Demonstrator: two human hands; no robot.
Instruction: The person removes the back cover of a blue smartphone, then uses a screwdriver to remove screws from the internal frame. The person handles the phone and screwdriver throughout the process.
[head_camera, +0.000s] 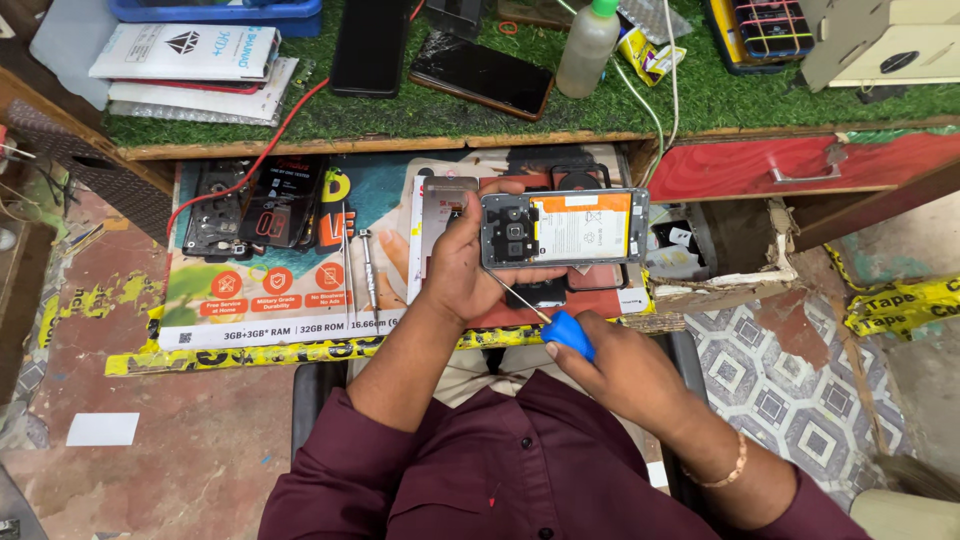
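The left hand (455, 265) grips an opened phone (563, 228) by its left end and holds it up in the air, above a pulled-out board (260, 300) covered with a bright poster. The phone's back is off, and its white and orange battery (585, 228) shows. The right hand (625, 375) is closed around a blue-handled screwdriver (548, 320). Its thin tip touches the phone's lower edge. A second screwdriver (369, 268) lies on the board. Above it, on the green counter (700, 95), sit a plastic bottle (588, 45) and a dark phone (482, 73).
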